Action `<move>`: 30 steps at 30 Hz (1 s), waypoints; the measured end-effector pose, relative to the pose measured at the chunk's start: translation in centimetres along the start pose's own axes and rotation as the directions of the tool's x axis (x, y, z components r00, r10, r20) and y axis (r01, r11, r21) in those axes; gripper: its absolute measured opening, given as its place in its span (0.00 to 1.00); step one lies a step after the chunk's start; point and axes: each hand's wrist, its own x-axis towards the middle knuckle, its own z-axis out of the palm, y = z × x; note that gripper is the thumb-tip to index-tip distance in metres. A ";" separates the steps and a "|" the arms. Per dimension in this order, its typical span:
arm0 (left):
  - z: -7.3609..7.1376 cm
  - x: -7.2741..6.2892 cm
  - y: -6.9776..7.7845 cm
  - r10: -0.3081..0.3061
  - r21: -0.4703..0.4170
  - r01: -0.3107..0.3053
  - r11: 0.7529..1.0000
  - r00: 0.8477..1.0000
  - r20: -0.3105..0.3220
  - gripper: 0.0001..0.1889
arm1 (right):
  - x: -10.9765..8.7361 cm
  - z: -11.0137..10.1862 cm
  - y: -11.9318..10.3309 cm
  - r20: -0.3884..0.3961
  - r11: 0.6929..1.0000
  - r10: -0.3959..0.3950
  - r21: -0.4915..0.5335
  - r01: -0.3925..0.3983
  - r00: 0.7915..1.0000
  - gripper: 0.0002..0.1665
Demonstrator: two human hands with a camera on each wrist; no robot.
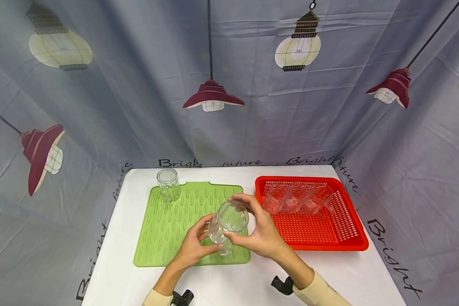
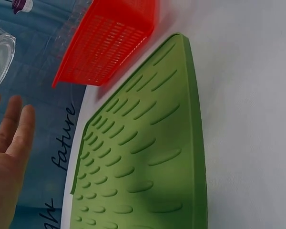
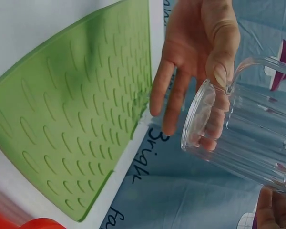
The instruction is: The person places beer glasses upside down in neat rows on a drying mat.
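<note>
Above the green mat's (image 1: pixel 168 242) near right part, the glass mug (image 1: pixel 225 224) is held tilted, the left hand (image 1: pixel 193 246) part-open round its base, the right hand (image 1: pixel 263 233) wider round its rim, presumably to steady slippery glass at both ends.

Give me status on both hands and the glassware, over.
Left hand and right hand both holding one clear glass handled mug. Mug tilted, above green ridged plastic-looking mat. Possible obstacle: second clear glass mug, mat's far-left corner.
</note>
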 end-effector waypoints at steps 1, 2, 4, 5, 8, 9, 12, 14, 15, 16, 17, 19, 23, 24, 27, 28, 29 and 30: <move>0.0 0.0 0.1 -0.005 -0.001 0.005 1.000 1.000 0.001 0.44 | 0.0 0.0 0.0 -0.001 1.000 0.001 -0.001 -0.001 1.000 0.52; 0.1 0.0 0.2 -0.012 -0.003 0.012 1.000 1.000 -0.001 0.44 | -0.1 0.0 0.1 -0.003 1.000 0.001 -0.003 -0.001 1.000 0.52; 0.2 0.0 0.4 -0.022 -0.005 0.022 1.000 1.000 -0.005 0.44 | -0.1 0.0 0.2 -0.006 1.000 0.002 0.000 -0.002 1.000 0.52; 0.2 0.0 0.4 -0.026 -0.005 0.026 1.000 1.000 -0.008 0.45 | -0.2 0.0 0.3 -0.008 1.000 0.002 0.002 -0.002 1.000 0.51; 0.2 0.0 0.5 -0.028 0.005 0.028 1.000 1.000 -0.010 0.45 | -0.3 0.0 0.5 -0.004 1.000 0.004 0.015 -0.004 1.000 0.51; 0.2 0.0 0.4 -0.029 0.013 0.029 0.999 1.000 -0.012 0.45 | -0.3 -0.1 0.5 -0.001 1.000 0.002 0.023 -0.002 1.000 0.51; 0.0 -0.1 0.4 -0.031 0.038 0.032 0.999 0.999 -0.022 0.43 | -0.4 -0.5 0.6 0.004 0.999 0.008 0.038 -0.008 1.000 0.51; -0.2 -0.2 0.4 -0.034 0.054 0.035 0.998 0.999 -0.032 0.42 | -0.5 -0.9 0.8 0.006 0.999 0.019 0.049 -0.019 1.000 0.51; -0.3 -0.3 0.4 -0.031 0.053 0.033 0.998 0.999 -0.033 0.42 | -0.6 -1.1 0.9 0.005 0.998 0.026 0.053 -0.026 1.000 0.51; -0.4 -0.2 0.5 -0.026 0.043 0.028 0.999 0.999 -0.031 0.42 | -0.7 -1.4 1.0 0.006 0.998 0.037 0.056 -0.037 0.999 0.51; -0.4 -0.2 0.5 -0.023 0.030 0.024 0.999 0.999 -0.026 0.42 | -0.8 -1.7 1.1 0.007 0.997 0.046 0.062 -0.047 0.999 0.51; -0.6 -0.2 0.7 -0.025 -0.009 0.024 1.000 1.000 -0.018 0.42 | -1.0 -2.1 1.4 0.010 0.995 0.062 0.077 -0.062 0.998 0.51; -1.0 -0.3 1.0 -0.031 -0.118 0.033 0.992 0.999 0.016 0.42 | -1.6 -2.7 2.2 0.018 0.991 0.077 0.112 -0.078 0.997 0.50; -1.1 -0.2 1.1 -0.031 -0.146 0.035 0.989 0.999 0.025 0.42 | -1.7 -2.9 2.4 0.021 0.990 0.074 0.122 -0.076 0.997 0.50; -1.3 0.0 1.4 -0.020 -0.223 0.031 0.974 0.999 0.050 0.43 | -1.9 -3.5 2.9 0.039 0.985 0.078 0.149 -0.083 0.996 0.50; -1.4 0.0 1.5 -0.015 -0.248 0.028 0.968 0.998 0.057 0.43 | -2.0 -3.6 3.1 0.049 0.983 0.080 0.159 -0.087 0.996 0.50; -1.5 0.1 1.6 -0.008 -0.268 0.024 0.963 0.998 0.061 0.43 | -2.0 -3.8 3.2 0.060 0.982 0.083 0.165 -0.092 0.995 0.49; -1.6 0.2 1.7 -0.005 -0.286 0.022 0.958 0.998 0.061 0.43 | -2.1 -3.9 3.4 0.070 0.981 0.088 0.170 -0.099 0.994 0.49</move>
